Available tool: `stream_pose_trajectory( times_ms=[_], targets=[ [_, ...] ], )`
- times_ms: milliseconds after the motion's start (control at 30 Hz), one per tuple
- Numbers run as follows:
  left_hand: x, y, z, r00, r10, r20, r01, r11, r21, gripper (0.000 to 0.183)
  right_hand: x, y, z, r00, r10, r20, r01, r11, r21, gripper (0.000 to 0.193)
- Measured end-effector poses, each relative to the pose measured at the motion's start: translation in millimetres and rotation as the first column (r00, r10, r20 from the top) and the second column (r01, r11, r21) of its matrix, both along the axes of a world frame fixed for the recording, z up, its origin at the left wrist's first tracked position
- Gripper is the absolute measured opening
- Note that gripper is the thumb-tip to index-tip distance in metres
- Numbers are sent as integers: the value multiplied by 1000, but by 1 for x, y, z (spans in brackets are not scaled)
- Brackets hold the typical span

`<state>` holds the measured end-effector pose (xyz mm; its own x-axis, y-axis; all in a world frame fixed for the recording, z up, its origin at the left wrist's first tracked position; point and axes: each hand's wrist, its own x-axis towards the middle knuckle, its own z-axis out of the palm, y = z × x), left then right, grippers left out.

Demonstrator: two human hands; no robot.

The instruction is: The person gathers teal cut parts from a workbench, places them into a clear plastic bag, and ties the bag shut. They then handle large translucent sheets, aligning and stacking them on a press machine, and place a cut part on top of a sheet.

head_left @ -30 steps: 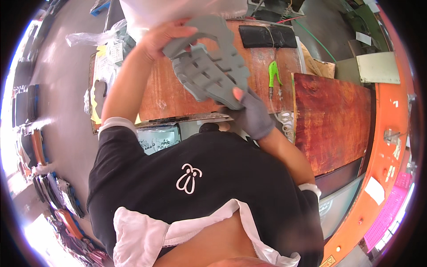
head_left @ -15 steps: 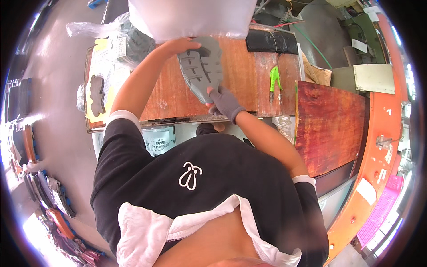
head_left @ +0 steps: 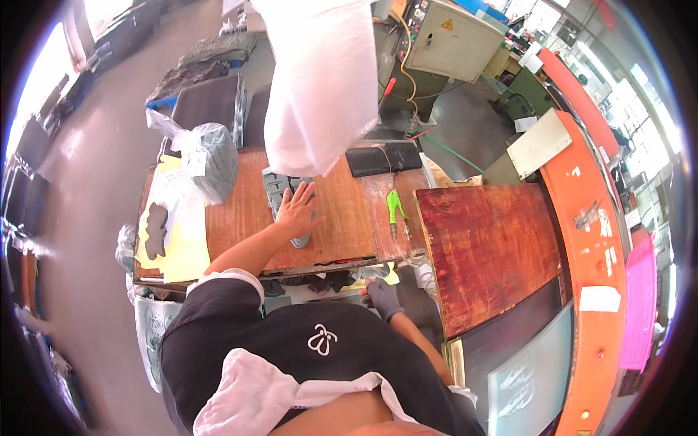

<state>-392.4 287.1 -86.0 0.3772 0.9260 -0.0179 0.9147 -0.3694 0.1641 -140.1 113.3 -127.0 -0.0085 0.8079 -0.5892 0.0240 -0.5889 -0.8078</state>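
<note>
My bare left hand (head_left: 297, 211) lies with fingers spread on a grey, sole-shaped piece (head_left: 275, 187) with raised blocks. The piece rests on the brown wooden tabletop (head_left: 236, 231), and my hand and a hanging white plastic sheet (head_left: 320, 87) cover part of it. My right hand (head_left: 382, 296), in a grey glove with bare fingertips, is down past the table's front edge. Its fingers are curled; whatever they may hold is hidden. Close by, dark and yellow scraps (head_left: 331, 280) lie under the tabletop.
A green air blow gun (head_left: 393, 206) lies to the right, below a black flat case (head_left: 383, 158). At left are a clear bag of grey pieces (head_left: 211, 163) and a dark cut-out (head_left: 155, 231) on yellow paper (head_left: 185, 254). A reddish board (head_left: 487, 247) stands right.
The grey sole-shaped piece went from both hands onto the tabletop. My left hand now lies flat on it; my right hand let go and moved down below the table edge. The view has shifted.
</note>
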Motion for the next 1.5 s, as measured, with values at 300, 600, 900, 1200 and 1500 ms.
stream_pose_trajectory(
  times_ms=[300, 600, 900, 1200, 1500],
  targets=[
    [-23, -26, 105, 673, -53, 738, -214, 941, 263, 53, 12, -98, -11, 979, -139, -151, 134, 990, -41, 27],
    [-15, 108, 198, 402, -74, 913, -483, 830, 280, 33, -13, -56, 44, 949, -294, -110, 312, 925, 218, 18],
    [-20, 42, 214, 297, -177, 938, 36, 984, 174, 34, -120, 91, 212, 654, -562, 505, -368, 347, 863, 46],
    [-62, 44, 203, 205, -245, 947, 324, 931, 171, 42, -170, 127, 225, 608, -585, 536, -384, 374, 844, 14],
    [-44, 93, 166, 196, -334, 922, 366, 897, 247, 54, -168, 116, 207, 549, -632, 547, -434, 345, 833, 24]
  ],
)
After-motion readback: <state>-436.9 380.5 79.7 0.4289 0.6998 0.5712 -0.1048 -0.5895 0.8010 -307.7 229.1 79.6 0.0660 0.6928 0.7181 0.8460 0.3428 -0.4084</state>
